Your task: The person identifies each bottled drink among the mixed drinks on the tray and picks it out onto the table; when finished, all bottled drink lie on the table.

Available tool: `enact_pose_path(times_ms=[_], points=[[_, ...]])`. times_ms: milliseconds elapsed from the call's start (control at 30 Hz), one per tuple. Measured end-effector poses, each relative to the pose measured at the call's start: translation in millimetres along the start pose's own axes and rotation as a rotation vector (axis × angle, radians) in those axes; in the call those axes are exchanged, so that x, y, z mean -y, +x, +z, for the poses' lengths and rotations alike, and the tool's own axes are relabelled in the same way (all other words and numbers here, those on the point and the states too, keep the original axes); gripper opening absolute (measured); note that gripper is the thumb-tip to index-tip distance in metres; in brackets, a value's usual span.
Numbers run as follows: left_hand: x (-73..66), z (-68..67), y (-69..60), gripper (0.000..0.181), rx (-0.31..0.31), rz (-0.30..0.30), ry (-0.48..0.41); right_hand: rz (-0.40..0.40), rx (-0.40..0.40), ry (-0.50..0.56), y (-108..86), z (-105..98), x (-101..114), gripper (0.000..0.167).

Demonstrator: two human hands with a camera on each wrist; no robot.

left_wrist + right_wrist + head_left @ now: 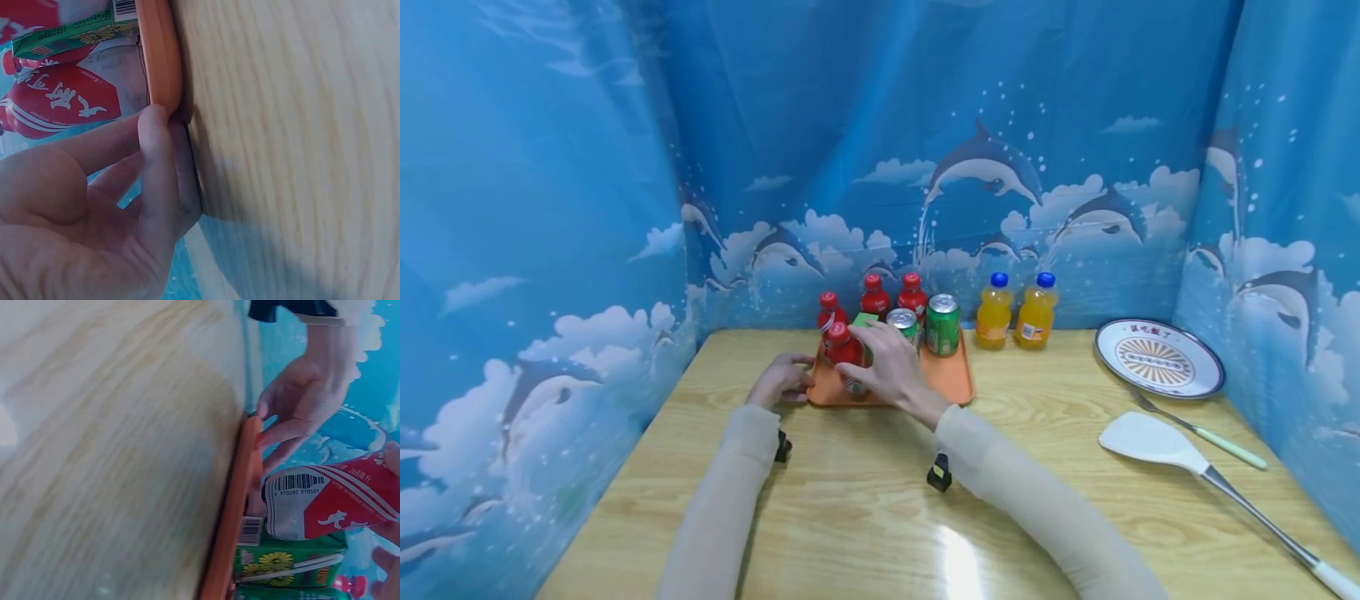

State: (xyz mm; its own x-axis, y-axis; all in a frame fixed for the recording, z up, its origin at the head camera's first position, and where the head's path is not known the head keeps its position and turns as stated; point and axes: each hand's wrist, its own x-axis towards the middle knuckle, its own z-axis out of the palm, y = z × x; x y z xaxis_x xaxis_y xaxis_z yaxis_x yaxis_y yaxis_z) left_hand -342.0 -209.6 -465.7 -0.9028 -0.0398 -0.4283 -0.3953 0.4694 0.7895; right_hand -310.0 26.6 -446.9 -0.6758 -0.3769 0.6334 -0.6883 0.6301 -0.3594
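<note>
An orange tray (951, 379) lies at the back of the table. My left hand (782, 379) holds its near left corner, the thumb on the rim (161, 62) in the left wrist view. My right hand (891, 362) grips a red-labelled bottle (842, 346) near its cap, over the tray's front left part. In the right wrist view this bottle (337, 497) hangs beside a green drink carton (294, 559). Other red-capped bottles (829, 312) and green cans (943, 327) stand on the tray. My right hand hides part of the carton and the nearer can.
Two orange-juice bottles (994, 312) with blue caps stand right of the tray. Farther right are a patterned plate (1157, 358), a fork (1213, 442) with a pale green handle, and a white spatula (1153, 440). A blue dolphin curtain (850, 125) hangs behind the table.
</note>
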Motion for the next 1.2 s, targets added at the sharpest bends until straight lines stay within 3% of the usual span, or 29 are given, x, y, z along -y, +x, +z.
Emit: enact_pose_path(times_ms=[333,500,767,967,1200], points=[[-0.4,0.3,1.4,0.059,0.012,0.007,0.002,0.101,-0.048,0.119,-2.2,-32,7,0.062],[-0.9,-0.3,1.9,0.06,0.023,0.004,0.003,0.162,-0.066,0.233,-3.7,-49,5,0.062],[-0.1,-0.5,-0.7,0.061,0.022,0.008,0.0,0.347,-0.056,0.489,-5.5,-81,-6,0.063],[-1.0,0.1,-1.6,0.06,0.018,0.015,-0.004,0.396,-0.081,0.519,-8.5,-105,-24,0.062],[-0.4,1.7,-2.4,0.06,0.015,0.024,-0.001,0.457,-0.169,0.512,-15.9,-125,-51,0.061]])
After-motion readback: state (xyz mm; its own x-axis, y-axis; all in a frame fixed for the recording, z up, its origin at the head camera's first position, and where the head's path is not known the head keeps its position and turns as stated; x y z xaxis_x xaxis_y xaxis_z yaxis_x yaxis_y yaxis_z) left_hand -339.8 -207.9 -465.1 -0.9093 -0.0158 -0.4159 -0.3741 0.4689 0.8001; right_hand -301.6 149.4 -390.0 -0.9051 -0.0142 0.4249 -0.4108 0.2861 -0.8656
